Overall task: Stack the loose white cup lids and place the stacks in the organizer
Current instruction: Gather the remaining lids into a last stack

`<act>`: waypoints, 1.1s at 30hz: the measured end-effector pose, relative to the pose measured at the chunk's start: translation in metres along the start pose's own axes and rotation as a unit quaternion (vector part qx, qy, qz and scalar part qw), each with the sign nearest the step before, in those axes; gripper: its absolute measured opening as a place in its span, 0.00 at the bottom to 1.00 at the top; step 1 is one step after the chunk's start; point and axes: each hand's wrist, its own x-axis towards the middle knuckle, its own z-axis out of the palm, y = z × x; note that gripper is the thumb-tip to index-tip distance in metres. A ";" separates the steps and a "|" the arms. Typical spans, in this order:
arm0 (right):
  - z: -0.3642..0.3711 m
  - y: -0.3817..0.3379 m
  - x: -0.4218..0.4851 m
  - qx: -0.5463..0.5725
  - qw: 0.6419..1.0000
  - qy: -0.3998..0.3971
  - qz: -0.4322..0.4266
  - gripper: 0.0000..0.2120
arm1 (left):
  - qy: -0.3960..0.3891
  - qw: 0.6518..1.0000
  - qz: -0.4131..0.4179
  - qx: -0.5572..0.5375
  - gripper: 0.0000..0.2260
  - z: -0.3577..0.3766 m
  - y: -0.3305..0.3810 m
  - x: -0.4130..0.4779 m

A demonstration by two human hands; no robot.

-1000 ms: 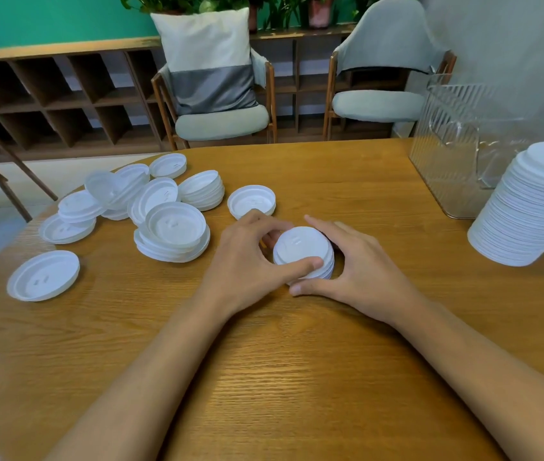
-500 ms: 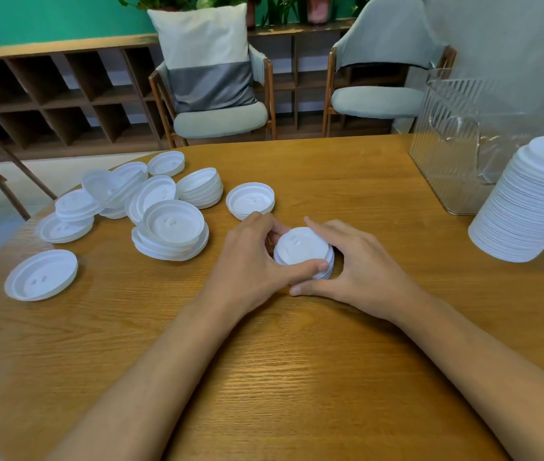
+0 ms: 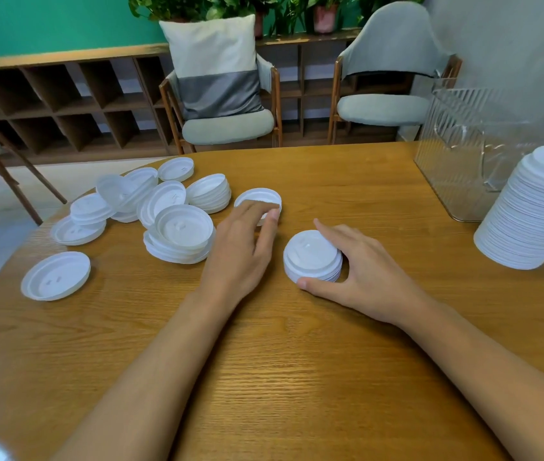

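Observation:
A short stack of white cup lids (image 3: 312,256) stands in the middle of the round wooden table (image 3: 297,377). My right hand (image 3: 360,271) holds it, thumb at the near side and fingers curled round the far side. My left hand (image 3: 242,247) reaches forward with straight fingers, its tips touching an upturned single lid (image 3: 259,197). Several loose lids (image 3: 170,214) lie scattered and overlapping at the left. The clear ribbed organizer (image 3: 460,151) stands at the right rear.
A tall leaning stack of lids (image 3: 537,207) stands at the right edge beside the organizer. One lone lid (image 3: 56,276) lies near the table's left rim. Two chairs (image 3: 227,104) and a wooden shelf unit stand beyond the table.
My left hand has let go of the short stack and moved forward and left to the upturned single lid. My right hand stays on the stack.

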 end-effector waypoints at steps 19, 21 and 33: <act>-0.008 0.007 0.003 0.007 1.000 0.013 -0.006 0.44 | 0.030 0.999 -0.019 0.032 0.18 -0.010 -0.004 0.003; -0.007 0.008 0.004 0.009 1.000 0.020 -0.012 0.44 | 0.044 0.997 -0.046 -0.042 0.21 -0.017 0.007 0.001; -0.006 0.008 0.003 0.043 0.998 0.032 -0.031 0.49 | -0.100 0.939 -0.180 -0.276 0.18 -0.017 0.021 -0.002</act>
